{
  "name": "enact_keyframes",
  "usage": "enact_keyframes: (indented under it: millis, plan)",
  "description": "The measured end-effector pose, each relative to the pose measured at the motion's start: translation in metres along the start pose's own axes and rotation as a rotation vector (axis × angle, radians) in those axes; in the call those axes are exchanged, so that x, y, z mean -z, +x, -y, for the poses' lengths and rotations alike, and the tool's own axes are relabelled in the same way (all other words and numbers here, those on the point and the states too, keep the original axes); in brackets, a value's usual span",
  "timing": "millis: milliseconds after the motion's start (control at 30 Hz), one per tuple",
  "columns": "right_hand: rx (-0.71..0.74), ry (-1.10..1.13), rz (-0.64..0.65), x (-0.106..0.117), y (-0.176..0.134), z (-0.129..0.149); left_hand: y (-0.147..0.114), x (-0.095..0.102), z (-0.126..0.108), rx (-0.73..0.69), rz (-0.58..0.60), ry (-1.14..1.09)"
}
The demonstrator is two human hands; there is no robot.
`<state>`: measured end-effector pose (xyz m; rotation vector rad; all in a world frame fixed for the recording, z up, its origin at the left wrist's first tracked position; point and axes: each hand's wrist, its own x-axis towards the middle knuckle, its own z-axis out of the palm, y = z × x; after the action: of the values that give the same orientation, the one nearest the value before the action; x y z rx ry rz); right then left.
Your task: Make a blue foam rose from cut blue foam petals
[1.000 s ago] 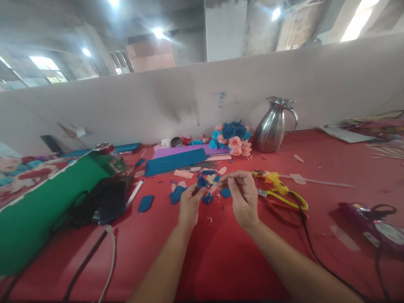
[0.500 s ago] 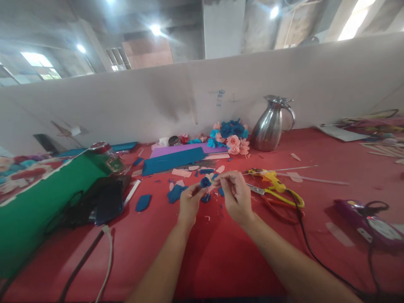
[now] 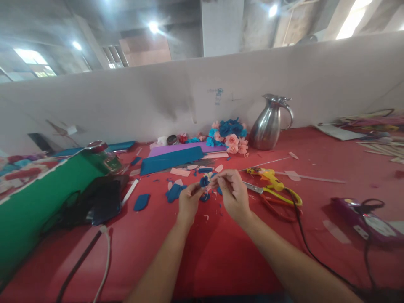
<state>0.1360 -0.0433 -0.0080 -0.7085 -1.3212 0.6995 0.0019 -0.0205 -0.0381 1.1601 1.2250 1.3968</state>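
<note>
A small dark-blue paper flower (image 3: 204, 181) is pinched at its left side between the thumb and fingers of my left hand (image 3: 188, 203). Just right of it, my right hand (image 3: 234, 194) is closed with its fingertips close to the flower. From behind that hand a thin pale stick (image 3: 268, 163) slants up to the right, apparently gripped in the fingers; whether it joins the flower is hidden. Blue crepe-paper petals (image 3: 175, 192) lie under and beside my left hand. Scissors (image 3: 268, 190) with yellow and red handles lie right of my right hand.
A yellow glue gun (image 3: 274, 181) rests by the scissors. Behind stand a paper-flower bunch (image 3: 232, 135) and a steel jug (image 3: 268, 126). Blue paper (image 3: 172, 160) lies in front of them. At left are a green box (image 3: 59, 193) and a phone (image 3: 107, 202); at right, a purple device (image 3: 362, 219).
The far end of the thin stick has swung upward and looks shorter in view. Both hands keep nearly the same place at the flower. The whole view has shifted slightly.
</note>
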Motion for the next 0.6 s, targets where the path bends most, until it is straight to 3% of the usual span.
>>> enact_keyframes:
  millis: [167,400,600]
  plan:
    - [-0.011,-0.067,-0.026,0.0009,0.0004,-0.0026,0.0009,0.0008,0.0044,-0.026,0.022,0.016]
    - [0.033,-0.052,0.082,-0.0004,-0.0038,-0.0009,-0.0023,-0.0008,-0.0022,-0.010,0.004,0.014]
    - [0.030,-0.135,0.010,0.0026,0.0015,0.0001,0.0010,0.0009,0.0074,-0.034,0.034,0.028]
